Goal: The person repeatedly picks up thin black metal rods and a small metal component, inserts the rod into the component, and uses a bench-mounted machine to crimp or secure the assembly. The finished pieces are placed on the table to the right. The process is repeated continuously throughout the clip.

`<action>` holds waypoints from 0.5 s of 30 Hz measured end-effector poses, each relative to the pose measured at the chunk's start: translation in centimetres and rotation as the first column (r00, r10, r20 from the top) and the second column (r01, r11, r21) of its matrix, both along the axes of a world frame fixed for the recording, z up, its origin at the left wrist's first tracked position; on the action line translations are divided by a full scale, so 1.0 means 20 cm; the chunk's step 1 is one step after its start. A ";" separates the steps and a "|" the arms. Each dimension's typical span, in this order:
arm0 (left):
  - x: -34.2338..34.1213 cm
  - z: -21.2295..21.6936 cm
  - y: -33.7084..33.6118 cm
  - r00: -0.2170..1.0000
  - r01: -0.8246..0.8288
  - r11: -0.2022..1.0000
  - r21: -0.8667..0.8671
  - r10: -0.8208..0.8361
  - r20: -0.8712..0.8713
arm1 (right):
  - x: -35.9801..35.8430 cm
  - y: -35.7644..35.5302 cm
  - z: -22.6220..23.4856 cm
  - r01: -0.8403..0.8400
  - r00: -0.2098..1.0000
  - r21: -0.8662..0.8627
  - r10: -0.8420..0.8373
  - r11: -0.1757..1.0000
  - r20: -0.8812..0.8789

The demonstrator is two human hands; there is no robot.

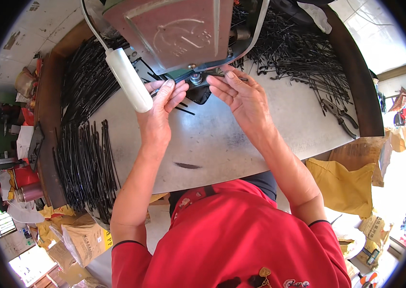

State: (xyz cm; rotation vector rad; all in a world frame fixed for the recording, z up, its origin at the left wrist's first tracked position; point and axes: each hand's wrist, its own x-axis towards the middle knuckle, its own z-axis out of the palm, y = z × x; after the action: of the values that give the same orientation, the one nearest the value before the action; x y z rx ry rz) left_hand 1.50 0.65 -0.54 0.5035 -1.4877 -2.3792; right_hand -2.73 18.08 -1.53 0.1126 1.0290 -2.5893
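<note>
My left hand (164, 98) and my right hand (237, 91) meet under the head of a reddish-brown metal machine (174, 29) at the back of a grey metal table (222, 139). Both pinch a thin black rod (222, 75) held at the machine's bolt and roller (195, 78). My left fingers grip its left part, my right fingers its right end. A white plastic handle (128, 79) on a white cord hangs just left of my left hand. A dark piece (198, 94) lies under the fingers.
Piles of thin black rods (87, 158) lie on the table's left side, and more rods (299, 57) at the back right. Pliers (339, 115) rest near the right edge. Yellow sacks (347, 187) and cartons stand on the floor; clutter fills the left.
</note>
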 end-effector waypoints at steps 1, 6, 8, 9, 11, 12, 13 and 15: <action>0.00 0.00 -0.01 1.000 0.004 1.000 0.004 -0.004 0.006 | 0.00 0.00 0.00 -0.003 1.000 0.010 0.003 1.000 0.000; -0.02 0.01 -0.01 0.999 0.013 0.999 0.032 -0.015 0.047 | -0.01 -0.01 -0.01 0.003 0.999 0.004 -0.003 1.000 0.033; -0.03 0.00 -0.03 0.997 0.040 0.997 0.058 -0.044 0.068 | 0.00 0.00 -0.01 0.000 1.000 0.008 0.000 1.000 0.023; -0.03 0.01 -0.04 0.995 0.063 0.997 0.034 -0.066 0.079 | 0.00 0.00 -0.01 0.004 1.000 0.020 -0.005 1.000 0.031; -0.04 0.03 -0.07 0.989 0.108 0.994 -0.017 -0.106 0.104 | 0.00 -0.01 -0.01 0.011 0.999 0.042 -0.013 0.999 0.048; -0.05 0.03 -0.08 0.987 0.124 0.992 -0.029 -0.120 0.107 | -0.01 0.00 -0.01 -0.028 0.999 0.091 0.025 0.995 0.035; -0.06 0.03 -0.09 0.985 0.140 0.989 -0.042 -0.135 0.110 | -0.04 0.03 -0.01 -0.067 0.998 0.141 0.064 0.988 0.024; -0.06 0.03 -0.09 0.989 0.112 0.993 -0.020 -0.110 0.099 | -0.05 0.04 0.03 -0.082 0.996 0.229 0.084 0.970 0.001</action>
State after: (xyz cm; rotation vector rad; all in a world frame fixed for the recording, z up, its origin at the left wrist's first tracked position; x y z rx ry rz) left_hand 0.22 -1.18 0.06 0.5513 -1.6262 -2.4483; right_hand -3.81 18.89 -0.96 0.1133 1.3044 -2.3913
